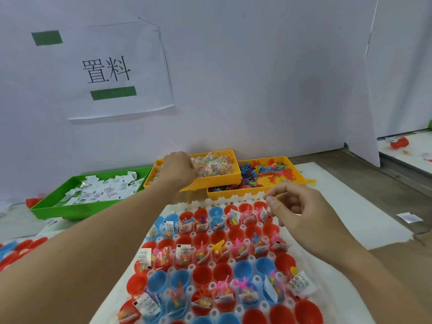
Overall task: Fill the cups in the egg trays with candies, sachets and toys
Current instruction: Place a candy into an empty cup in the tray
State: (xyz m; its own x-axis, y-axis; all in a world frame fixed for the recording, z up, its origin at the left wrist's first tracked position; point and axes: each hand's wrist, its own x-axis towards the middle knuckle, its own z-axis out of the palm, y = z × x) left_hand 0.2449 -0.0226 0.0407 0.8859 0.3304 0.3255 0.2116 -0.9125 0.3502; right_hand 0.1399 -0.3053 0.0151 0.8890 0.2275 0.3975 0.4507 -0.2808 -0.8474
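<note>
A white egg tray (236,198) lies in front of me, set with red and blue cups (203,273); some hold candy packets, white sachets and small plastic toys, others show nothing inside. My left hand (178,168) reaches into the yellow candy tray (216,181), fingers curled on clear packets of coloured candies (214,164). My right hand (297,206) hovers over the egg tray's far right corner and pinches a small yellow toy (279,196).
A green tray (70,208) of white sachets (105,190) sits at the left. A second yellow tray (275,188) with coloured plastic toys is at the right. Loose red and blue cups (16,251) lie at the left edge. One sachet (409,217) lies on the white sheet at right.
</note>
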